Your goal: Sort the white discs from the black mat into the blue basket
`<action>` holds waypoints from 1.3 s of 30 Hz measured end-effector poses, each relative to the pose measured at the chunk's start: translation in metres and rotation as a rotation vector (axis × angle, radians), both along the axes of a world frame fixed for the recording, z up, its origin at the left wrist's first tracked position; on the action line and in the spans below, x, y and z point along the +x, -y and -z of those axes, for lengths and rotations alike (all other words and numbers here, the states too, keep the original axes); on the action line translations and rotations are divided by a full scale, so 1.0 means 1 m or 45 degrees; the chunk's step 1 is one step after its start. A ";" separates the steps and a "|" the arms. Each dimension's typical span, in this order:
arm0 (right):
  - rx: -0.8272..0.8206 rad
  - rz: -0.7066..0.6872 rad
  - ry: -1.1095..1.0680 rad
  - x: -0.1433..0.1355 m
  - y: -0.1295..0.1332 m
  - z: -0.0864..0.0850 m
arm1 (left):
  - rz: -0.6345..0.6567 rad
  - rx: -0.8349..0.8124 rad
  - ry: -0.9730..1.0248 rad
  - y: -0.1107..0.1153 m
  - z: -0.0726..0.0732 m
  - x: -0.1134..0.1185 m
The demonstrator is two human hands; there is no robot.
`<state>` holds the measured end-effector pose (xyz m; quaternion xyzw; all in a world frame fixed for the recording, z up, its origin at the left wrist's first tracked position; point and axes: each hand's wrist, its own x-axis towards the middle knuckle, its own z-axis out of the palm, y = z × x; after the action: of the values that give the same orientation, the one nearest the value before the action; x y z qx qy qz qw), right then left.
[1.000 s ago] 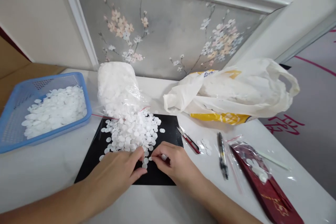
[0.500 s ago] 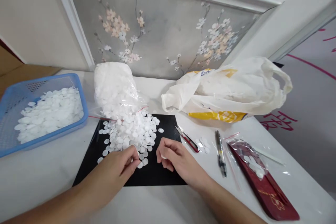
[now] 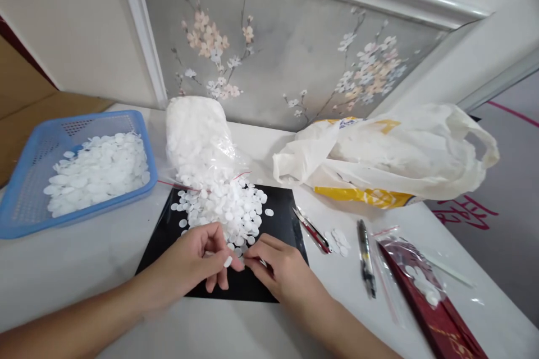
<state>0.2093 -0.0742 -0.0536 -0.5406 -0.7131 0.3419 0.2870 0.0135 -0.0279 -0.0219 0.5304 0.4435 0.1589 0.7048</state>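
My left hand point(image 3: 206, 261) pinches a small white disc point(image 3: 228, 262) between thumb and forefinger, its lower fingers curled beneath. Close beside it on the right, my right hand point(image 3: 273, 263) has its fingers pressed together near the left fingertips; what it holds, if anything, is too small to name. Both hands are over a black mat point(image 3: 248, 289). A heap of white discs point(image 3: 236, 207) lies on the mat just beyond them, spilling from a clear plastic bag point(image 3: 197, 134) full of more discs.
A blue basket point(image 3: 152, 165) of discs stands at the left. To the right are red-handled snips point(image 3: 312, 231), a few loose discs point(image 3: 338, 242), a pen point(image 3: 366, 258), a small zip bag point(image 3: 425, 283) and a red case point(image 3: 446, 325). A white carrier bag point(image 3: 391, 151) lies behind.
My hands have come together, the right one moving left towards the left. A white disc now shows at my left fingertips. The whole view has shifted slightly.
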 end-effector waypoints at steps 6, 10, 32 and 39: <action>-0.488 0.257 -0.348 0.004 -0.001 -0.004 | 0.049 0.294 -0.211 -0.003 -0.007 0.001; -0.773 0.256 -0.587 0.009 -0.005 -0.006 | 0.322 0.749 -0.660 0.004 0.002 0.004; 0.424 -0.038 0.329 -0.002 -0.008 0.015 | -0.162 -0.143 0.023 -0.009 -0.012 -0.001; 0.269 -0.154 0.170 0.008 -0.006 0.006 | -0.256 -0.343 0.214 -0.007 -0.007 -0.002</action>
<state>0.2169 -0.0681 -0.0597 -0.4849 -0.7940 0.2448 0.2731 0.0119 -0.0211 -0.0150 0.3690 0.4510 0.2114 0.7847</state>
